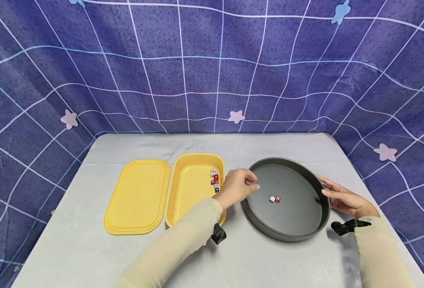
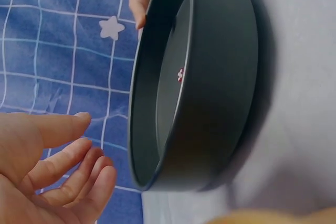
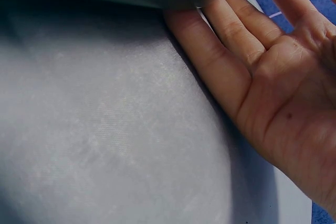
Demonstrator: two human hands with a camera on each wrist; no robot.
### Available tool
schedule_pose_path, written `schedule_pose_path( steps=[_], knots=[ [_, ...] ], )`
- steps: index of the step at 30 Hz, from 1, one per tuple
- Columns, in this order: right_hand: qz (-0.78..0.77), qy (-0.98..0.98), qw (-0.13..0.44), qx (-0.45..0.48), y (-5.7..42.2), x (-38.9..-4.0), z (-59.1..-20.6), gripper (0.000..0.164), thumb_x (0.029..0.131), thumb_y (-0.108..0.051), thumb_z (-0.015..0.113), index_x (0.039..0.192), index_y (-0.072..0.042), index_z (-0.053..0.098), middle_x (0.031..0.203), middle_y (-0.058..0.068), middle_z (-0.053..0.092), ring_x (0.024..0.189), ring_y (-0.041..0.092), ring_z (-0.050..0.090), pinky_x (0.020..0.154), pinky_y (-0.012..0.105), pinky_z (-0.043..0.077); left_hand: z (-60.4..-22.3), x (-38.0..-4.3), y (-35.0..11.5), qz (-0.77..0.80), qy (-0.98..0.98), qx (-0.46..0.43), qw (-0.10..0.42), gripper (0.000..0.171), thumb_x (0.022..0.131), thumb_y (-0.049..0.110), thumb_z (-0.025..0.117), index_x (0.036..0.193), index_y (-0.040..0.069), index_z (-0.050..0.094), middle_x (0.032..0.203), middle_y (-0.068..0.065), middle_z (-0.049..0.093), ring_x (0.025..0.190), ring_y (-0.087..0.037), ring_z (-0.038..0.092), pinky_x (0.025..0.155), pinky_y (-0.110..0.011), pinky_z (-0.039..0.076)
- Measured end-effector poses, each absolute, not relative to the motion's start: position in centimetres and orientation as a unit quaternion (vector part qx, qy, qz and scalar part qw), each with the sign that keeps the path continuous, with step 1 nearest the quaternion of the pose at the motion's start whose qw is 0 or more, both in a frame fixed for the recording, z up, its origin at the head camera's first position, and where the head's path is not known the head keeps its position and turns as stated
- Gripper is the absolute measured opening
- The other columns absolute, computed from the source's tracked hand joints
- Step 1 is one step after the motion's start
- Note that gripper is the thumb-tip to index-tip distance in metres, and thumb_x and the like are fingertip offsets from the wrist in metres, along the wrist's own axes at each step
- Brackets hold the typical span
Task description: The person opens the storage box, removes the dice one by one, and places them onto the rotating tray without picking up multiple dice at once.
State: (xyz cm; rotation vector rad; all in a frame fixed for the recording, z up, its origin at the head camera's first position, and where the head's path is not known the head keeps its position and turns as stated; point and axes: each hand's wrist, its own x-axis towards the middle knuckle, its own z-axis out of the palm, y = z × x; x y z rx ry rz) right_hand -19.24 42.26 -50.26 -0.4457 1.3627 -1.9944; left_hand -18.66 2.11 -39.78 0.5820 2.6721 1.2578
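A dark grey round pan (image 1: pixel 287 234) lies on the table, with a white die (image 1: pixel 272 199) and a red die (image 1: pixel 277 199) side by side on its floor. Over the pan's left rim hovers my left hand (image 1: pixel 236 186), fingers loosely bent, nothing between them; the left wrist view shows its fingertips apart from the pan. My right hand (image 1: pixel 345 200) holds the pan's right side, thumb at the rim and fingers along the outer wall. In the right wrist view the right hand (image 3: pixel 262 72) has its fingertips partly hidden by the pan.
Left of the pan stands a yellow rectangular container (image 1: pixel 177 192) with several red, white and blue dice (image 1: pixel 215 178) along its right side. A flat yellow lid (image 1: pixel 138 196) lies farther left. A blue gridded curtain (image 1: pixel 212 72) hangs behind the table.
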Motion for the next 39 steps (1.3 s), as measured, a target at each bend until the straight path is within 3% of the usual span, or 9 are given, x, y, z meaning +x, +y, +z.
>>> schedule_pose_path(
  steps=[13, 20, 31, 39],
  knots=[
    [-0.766, 0.519, 0.338, -0.174, 42.2, -19.2, -50.3, 0.057, 0.102, 0.003, 0.026, 0.148, -0.031, 0.033, 0.141, -0.007, 0.05, 0.118, 0.016, 0.056, 0.095, 0.036, 0.049, -40.7, -19.4, -2.6, 0.449, 0.882, 0.139, 0.03, 0.018, 0.082, 0.016, 0.076, 0.096, 0.006, 0.074, 0.087, -0.003, 0.072, 0.078, -0.013, 0.064, 0.076, -0.024, 0.05],
    [-0.766, 0.519, 0.338, -0.172, 42.1, -19.2, -50.2, 0.057, 0.102, 0.003, 0.026, 0.148, -0.031, 0.032, 0.141, -0.008, 0.05, 0.118, 0.015, 0.056, 0.095, 0.036, 0.049, -42.2, -19.8, -5.1, 0.458, 0.882, 0.107, 0.028, 0.013, 0.081, 0.013, 0.076, 0.091, 0.006, 0.073, 0.083, -0.003, 0.071, 0.074, -0.013, 0.065, 0.068, -0.023, 0.052],
    [-0.766, 0.517, 0.34, -0.172, 42.3, -19.3, -50.2, 0.057, 0.102, 0.002, 0.025, 0.147, -0.033, 0.034, 0.139, -0.007, 0.051, 0.118, 0.015, 0.056, 0.095, 0.035, 0.048, -44.5, -20.0, -6.8, 0.432, 0.898, 0.034, 0.077, 0.013, 0.077, 0.014, 0.079, 0.086, 0.006, 0.072, 0.078, 0.0, 0.069, 0.072, -0.012, 0.062, 0.073, -0.028, 0.05],
    [-0.768, 0.51, 0.348, -0.169, 42.4, -19.4, -50.3, 0.058, 0.102, 0.002, 0.024, 0.148, -0.033, 0.033, 0.14, -0.006, 0.051, 0.116, 0.015, 0.057, 0.095, 0.035, 0.048, -46.1, -19.8, -6.7, 0.412, 0.907, 0.016, 0.085, 0.013, 0.076, 0.012, 0.079, 0.083, 0.006, 0.07, 0.075, -0.001, 0.068, 0.067, -0.011, 0.06, 0.067, -0.025, 0.049]
  ],
)
